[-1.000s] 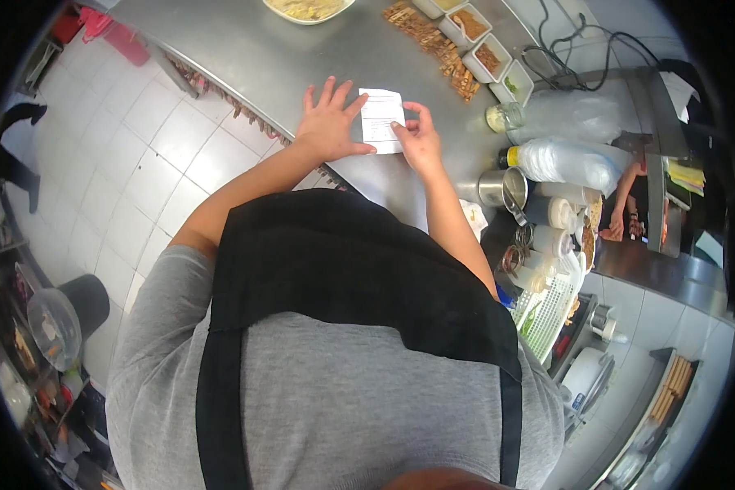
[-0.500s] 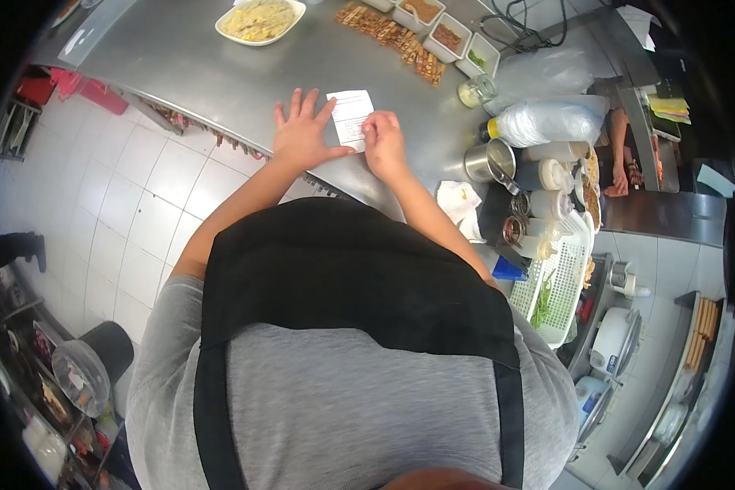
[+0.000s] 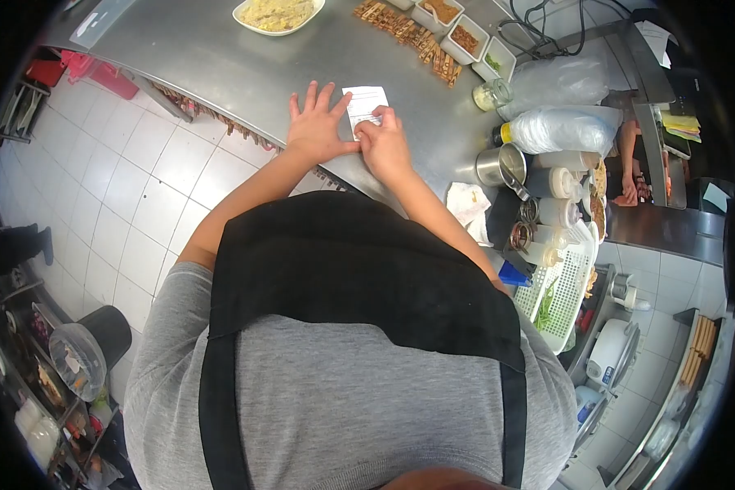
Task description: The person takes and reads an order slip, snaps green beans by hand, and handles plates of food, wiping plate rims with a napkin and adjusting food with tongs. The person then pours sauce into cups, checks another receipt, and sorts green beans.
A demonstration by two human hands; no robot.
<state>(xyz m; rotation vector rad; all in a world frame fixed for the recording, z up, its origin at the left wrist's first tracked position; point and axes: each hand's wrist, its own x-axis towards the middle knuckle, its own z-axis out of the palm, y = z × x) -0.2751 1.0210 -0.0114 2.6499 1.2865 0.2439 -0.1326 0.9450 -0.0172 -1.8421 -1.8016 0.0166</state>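
Observation:
A white paper slip point(image 3: 364, 100) with printed or written lines lies on the steel counter point(image 3: 212, 69). Flat on the counter at its left side, my left hand point(image 3: 318, 129) has its fingers spread, with the fingertips and thumb close to the paper's edge. My right hand point(image 3: 385, 149) is closed over the slip's lower right part. Its fingers are bent together, and whatever they may hold is too small to make out. The lower part of the slip is partly covered by this hand.
A dish of yellow food point(image 3: 278, 14) stands at the back. Brown strips point(image 3: 407, 34), small containers point(image 3: 464, 41) and a jar point(image 3: 492, 95) sit back right. At right are a steel pot point(image 3: 498, 166), cloth point(image 3: 468, 208), bottles point(image 3: 557, 181) and a basket point(image 3: 565, 302). Another person's arm point(image 3: 629, 159) shows beyond.
The view has shifted slightly, so the counter items appear farther right. My right hand has moved a little left and up over the slip, covering more of it. My left hand stays spread.

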